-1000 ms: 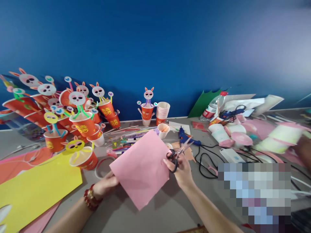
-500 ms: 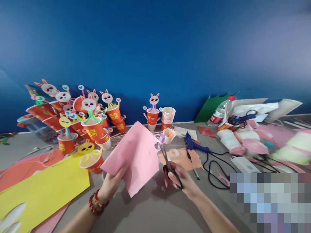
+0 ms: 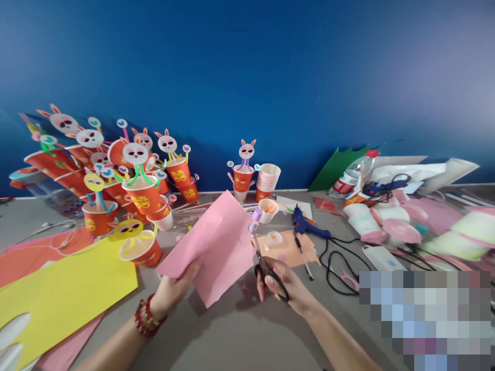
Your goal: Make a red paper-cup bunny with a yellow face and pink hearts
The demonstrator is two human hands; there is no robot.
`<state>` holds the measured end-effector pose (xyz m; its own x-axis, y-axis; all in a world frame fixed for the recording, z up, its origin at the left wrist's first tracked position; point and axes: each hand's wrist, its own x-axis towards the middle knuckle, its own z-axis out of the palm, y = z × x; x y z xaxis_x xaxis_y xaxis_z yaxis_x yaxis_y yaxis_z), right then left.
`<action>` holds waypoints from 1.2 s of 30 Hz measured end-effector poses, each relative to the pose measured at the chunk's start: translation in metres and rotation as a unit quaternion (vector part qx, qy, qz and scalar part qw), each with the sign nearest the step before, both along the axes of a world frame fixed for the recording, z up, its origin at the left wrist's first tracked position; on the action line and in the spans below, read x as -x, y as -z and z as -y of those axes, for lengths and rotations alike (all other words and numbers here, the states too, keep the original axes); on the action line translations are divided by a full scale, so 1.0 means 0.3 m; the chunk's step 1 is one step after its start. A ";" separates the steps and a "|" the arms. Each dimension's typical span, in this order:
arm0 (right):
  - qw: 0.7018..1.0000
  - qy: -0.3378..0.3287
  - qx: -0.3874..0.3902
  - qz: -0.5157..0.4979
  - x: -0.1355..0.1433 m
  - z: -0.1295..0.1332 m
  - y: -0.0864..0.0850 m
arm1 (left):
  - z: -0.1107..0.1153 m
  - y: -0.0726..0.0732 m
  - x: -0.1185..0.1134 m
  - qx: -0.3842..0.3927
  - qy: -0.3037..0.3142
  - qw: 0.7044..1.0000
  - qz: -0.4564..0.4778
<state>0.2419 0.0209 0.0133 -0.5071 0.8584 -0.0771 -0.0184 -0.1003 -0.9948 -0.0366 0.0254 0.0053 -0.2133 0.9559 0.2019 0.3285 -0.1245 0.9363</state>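
Pink paper (image 3: 222, 247) is held up by my left hand (image 3: 178, 288), whose fingers close on its lower left part. A red beaded bracelet is on that wrist. The fingers of my right hand (image 3: 284, 286) are in the handles of black-handled scissors (image 3: 262, 265), whose blades point up beside the paper's right edge. A round outline shows near that edge. Behind the blades, a purple cap (image 3: 257, 214) is by a small paper cup (image 3: 268, 210) with orange scraps in it.
Red cups with paper rabbit faces (image 3: 143, 193) crowd the left. Yellow paper (image 3: 77, 293) lies in front of them. A blue glue gun (image 3: 309, 226), a pen (image 3: 304, 257) and black cords are right of centre. A bottle (image 3: 350, 178) and pink-and-white cups (image 3: 402, 230) lie farther right.
The pink paper has shifted slightly to the right relative to my left wrist. The scissors' blades look closer together, and the view has turned a little.
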 end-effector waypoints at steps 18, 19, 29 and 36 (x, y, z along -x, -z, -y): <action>0.999 -0.005 0.018 0.035 -0.002 0.000 -0.024 | -0.004 0.012 0.036 0.010 0.079 0.997 0.007; 0.999 -0.001 0.020 0.032 -0.001 0.000 -0.022 | -0.003 0.012 0.036 0.015 0.078 0.997 0.010; 0.999 0.012 0.023 0.030 0.006 0.000 -0.023 | 0.009 0.009 0.026 0.037 0.070 0.997 0.023; 0.999 0.014 0.025 0.026 0.008 0.000 -0.018 | 0.012 0.021 0.033 0.034 0.073 0.997 0.006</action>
